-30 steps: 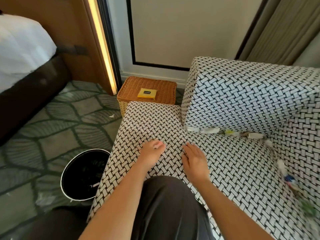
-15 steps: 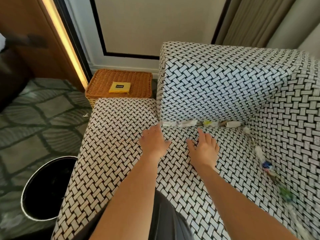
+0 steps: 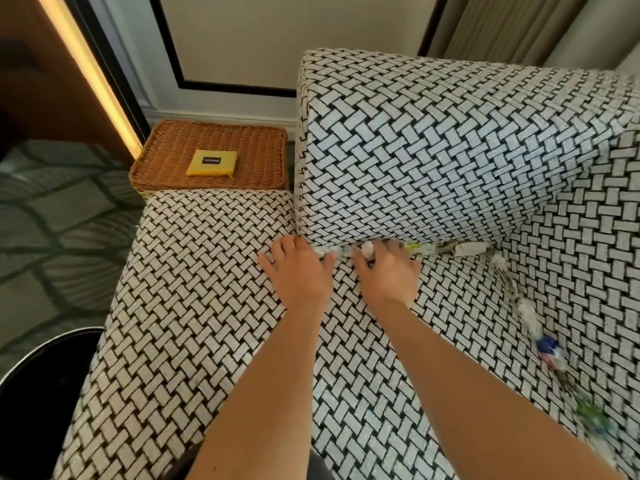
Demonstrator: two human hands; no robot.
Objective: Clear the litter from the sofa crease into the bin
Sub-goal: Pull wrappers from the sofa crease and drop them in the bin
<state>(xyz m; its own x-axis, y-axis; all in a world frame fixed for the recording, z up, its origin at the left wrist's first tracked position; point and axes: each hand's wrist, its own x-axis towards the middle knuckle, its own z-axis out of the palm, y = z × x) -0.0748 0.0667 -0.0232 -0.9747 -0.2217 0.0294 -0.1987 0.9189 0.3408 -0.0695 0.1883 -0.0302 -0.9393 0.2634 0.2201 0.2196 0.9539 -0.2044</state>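
Wicker basket bears a yellow packet; right hand pinches litter (left hand spread flat).

Seat surface open btwn back cushion and bin. Cushion bears on seat; litter wedged at joint. Gap along sofa arm: clearance unclear, blurred.

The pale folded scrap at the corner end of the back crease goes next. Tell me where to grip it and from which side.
Pinch the pale folded scrap by its front edge, the part that sticks out onto the seat. Its rear looks wedged under the back cushion. Come from above and in front, then draw it forward out of the crease.
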